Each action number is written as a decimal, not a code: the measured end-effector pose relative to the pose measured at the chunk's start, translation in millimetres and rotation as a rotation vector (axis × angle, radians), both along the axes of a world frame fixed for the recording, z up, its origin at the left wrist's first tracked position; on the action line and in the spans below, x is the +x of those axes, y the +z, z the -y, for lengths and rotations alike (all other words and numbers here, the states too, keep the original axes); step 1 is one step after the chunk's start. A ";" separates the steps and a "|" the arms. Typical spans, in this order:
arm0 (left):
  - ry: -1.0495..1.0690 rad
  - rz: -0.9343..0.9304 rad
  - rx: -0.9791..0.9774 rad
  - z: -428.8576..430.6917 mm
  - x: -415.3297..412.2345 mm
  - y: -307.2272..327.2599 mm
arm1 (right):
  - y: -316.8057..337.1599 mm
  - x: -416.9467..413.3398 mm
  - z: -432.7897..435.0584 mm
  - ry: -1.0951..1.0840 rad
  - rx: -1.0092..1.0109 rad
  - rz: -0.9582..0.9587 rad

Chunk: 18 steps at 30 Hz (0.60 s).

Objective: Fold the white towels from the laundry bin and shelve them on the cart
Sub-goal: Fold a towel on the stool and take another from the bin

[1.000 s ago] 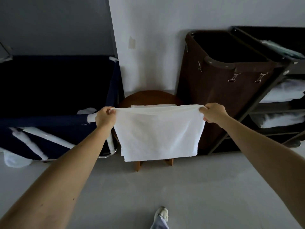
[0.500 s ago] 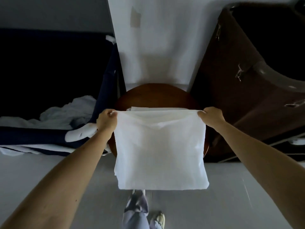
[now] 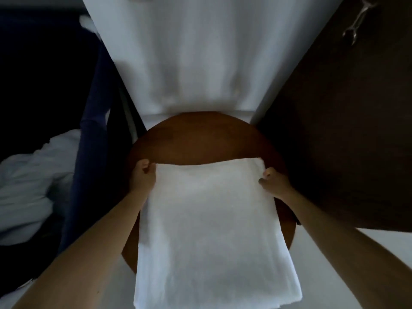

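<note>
A folded white towel [image 3: 211,224] lies spread over the round brown wooden stool [image 3: 200,139], its near end hanging past the stool's front edge. My left hand [image 3: 142,177] grips the towel's far left corner. My right hand [image 3: 273,181] pinches the far right corner. Both hands sit low on the stool top. More white towels [image 3: 29,188] lie crumpled in the dark blue laundry bin [image 3: 93,130] on the left.
A dark brown fabric hamper [image 3: 347,130] with a metal clip [image 3: 354,25] stands close on the right of the stool. A white wall [image 3: 200,52] rises behind the stool. Pale floor shows at the lower right.
The towel hung in the air between my hands before; it now lies on the stool. My hands moved down and forward, and the view tipped downward and closer.
</note>
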<state>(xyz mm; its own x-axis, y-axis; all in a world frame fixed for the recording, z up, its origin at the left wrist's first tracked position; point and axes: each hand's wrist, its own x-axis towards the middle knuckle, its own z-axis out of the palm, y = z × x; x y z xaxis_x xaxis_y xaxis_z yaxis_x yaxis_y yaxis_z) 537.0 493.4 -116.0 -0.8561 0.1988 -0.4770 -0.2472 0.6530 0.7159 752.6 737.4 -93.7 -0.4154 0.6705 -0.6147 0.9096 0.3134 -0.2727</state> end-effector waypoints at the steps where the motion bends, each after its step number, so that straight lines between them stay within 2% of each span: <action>1: -0.024 0.038 -0.023 -0.4 2.2 -10.9 | -9.9 -1.3 1.5 0.019 -0.021 0.029; 5: -0.033 0.120 -0.093 1.1 7.0 -34.6 | -27.9 -10.6 2.3 0.029 -0.022 0.054; 12: -0.221 -0.044 -0.232 10.2 23.6 -35.5 | -29.5 6.7 14.6 0.090 -0.022 0.024; 16: -0.347 -0.160 -0.283 20.8 41.8 -26.6 | -20.1 19.7 33.6 0.384 0.195 0.015; 18: -0.428 -0.207 -0.310 31.9 61.2 -26.4 | -15.5 28.7 49.3 0.560 0.215 -0.006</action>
<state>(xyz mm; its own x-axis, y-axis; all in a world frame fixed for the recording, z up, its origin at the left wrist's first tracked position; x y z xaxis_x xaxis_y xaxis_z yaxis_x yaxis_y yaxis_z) 598.2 461.5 -142.4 -0.8121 0.4256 -0.3992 0.2106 0.8518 0.4797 781.3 688.1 -109.2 -0.7447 0.4572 -0.4862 0.5885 0.7935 -0.1553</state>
